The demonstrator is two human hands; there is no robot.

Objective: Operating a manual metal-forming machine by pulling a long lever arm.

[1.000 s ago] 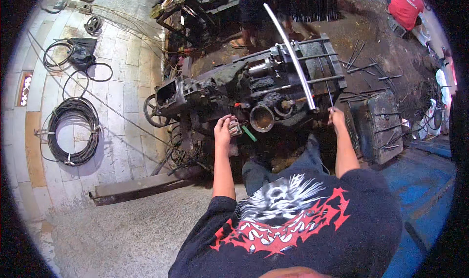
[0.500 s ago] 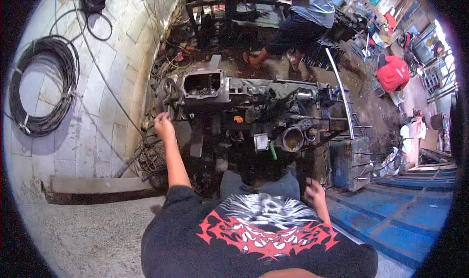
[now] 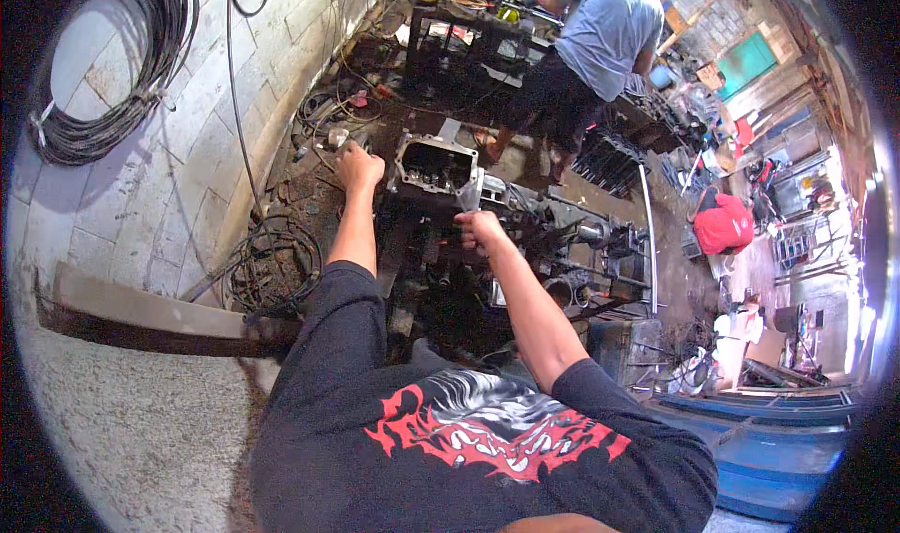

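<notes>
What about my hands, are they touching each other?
Apart: the head view shows part of the open housing between your left hand and right hand.

The left hand point(image 3: 360, 169) has moved from the near side of the machine point(image 3: 553, 219) to its left end, near the open housing point(image 3: 436, 165). The right hand point(image 3: 481, 232), at the machine's right end a second ago and then lowered, is now raised, curled, just in front of that housing. The view has swung, cutting off the cable coil point(image 3: 98, 139) above and revealing a co-worker's shirt point(image 3: 609, 27).
</notes>
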